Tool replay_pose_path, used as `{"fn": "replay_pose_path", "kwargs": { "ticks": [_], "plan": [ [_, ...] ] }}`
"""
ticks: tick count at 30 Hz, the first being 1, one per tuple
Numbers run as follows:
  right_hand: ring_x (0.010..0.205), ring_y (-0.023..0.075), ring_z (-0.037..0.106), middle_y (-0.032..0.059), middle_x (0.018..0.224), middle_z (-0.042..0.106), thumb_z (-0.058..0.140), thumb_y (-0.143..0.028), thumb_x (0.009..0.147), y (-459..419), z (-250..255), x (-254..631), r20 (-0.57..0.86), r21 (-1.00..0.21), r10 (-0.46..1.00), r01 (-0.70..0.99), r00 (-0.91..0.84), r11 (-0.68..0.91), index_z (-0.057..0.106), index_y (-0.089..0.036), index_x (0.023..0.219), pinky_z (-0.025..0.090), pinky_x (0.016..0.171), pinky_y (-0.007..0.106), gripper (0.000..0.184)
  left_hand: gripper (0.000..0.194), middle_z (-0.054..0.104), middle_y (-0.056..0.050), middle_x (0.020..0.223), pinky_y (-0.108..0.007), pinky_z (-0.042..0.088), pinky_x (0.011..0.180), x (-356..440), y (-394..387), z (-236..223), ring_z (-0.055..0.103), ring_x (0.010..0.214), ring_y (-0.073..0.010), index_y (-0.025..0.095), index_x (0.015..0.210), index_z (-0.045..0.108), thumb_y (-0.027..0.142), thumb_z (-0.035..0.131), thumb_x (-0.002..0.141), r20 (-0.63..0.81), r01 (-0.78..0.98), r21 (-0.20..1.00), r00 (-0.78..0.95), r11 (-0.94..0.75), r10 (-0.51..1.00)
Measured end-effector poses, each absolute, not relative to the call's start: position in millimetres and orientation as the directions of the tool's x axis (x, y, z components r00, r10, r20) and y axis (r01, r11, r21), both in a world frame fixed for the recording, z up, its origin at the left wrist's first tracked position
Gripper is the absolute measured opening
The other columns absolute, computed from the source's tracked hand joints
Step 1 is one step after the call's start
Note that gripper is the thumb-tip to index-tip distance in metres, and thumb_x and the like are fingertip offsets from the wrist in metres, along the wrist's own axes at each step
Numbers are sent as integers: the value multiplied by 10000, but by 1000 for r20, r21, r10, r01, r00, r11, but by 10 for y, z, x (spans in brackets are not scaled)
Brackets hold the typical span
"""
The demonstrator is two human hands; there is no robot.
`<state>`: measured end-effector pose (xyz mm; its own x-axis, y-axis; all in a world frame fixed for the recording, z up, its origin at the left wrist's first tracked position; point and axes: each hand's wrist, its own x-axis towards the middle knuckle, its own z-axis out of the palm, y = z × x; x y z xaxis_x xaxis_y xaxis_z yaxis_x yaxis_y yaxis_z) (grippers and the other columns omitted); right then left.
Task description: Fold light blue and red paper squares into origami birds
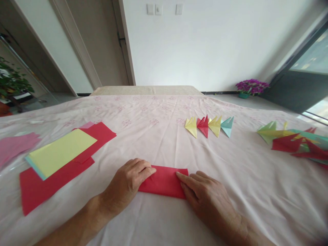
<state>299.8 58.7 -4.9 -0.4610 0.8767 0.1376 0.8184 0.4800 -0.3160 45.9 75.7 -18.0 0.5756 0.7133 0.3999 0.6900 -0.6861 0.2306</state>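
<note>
- One red folded paper [164, 182] lies flat before us on the pale pink tablecloth [153, 145], near the front, long edges running across our view.
- Our left hand [132, 177] bends over its left end, thumb on top; our right hand [205, 191] reaches in from the right, index fingertip on the paper. The hands are apart from each other, and we cannot tell whether either one grips it.
- To the left we see a yellow sheet [64, 152] over a light blue edge, resting across red sheets [51, 189]; pink paper [17, 145] lies farther left.
- Beyond our right hand, four folded paper pieces [203, 126] stand in a row: yellow, red, yellow, blue.
- Far right, we find a mixed heap of folded paper [289, 141], overlapping, blurred and cut off by the edge.
- Our hands cover both ends of the red folded paper; its underside is hidden from us.
</note>
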Motion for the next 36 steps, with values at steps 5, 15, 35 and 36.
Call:
{"fn": "replay_pose_path", "kwargs": {
  "ticks": [5,15,35,36],
  "plan": [
    [660,162,541,-15,711,637,500,-211,938,555,-33,2999,147,-309,874,818,-463,485,665,-272,1029,307,593,288,198,171,623,-18,923,-373,494,807,469,741,-94,578,863,-189,222,1023,615,154,474,955,304,739,248,555,-627,774],
    [663,162,528,-10,719,620,484,-238,951,526,-44,2997,132,-268,879,837,-458,477,646,-266,1029,298,602,296,182,179,581,-73,1004,-477,502,833,639,607,-93,548,947,-262,175,1059,593,141,533,894,190,851,16,512,-524,837],
    [663,165,554,1,753,634,505,-240,953,441,-52,2998,156,-120,853,848,-498,517,595,-228,1113,324,591,305,184,628,543,-102,1347,-417,489,1039,601,595,-232,507,1255,-205,162,1328,470,-114,324,783,295,685,120,666,-718,685],
    [667,169,554,3,757,634,513,-233,948,435,-60,3000,157,-106,851,848,-501,519,591,-223,1116,329,593,307,185,639,539,-101,1358,-416,488,1040,598,595,-232,502,1264,-203,163,1332,467,-118,319,777,289,682,119,671,-721,683]
  ]
}}
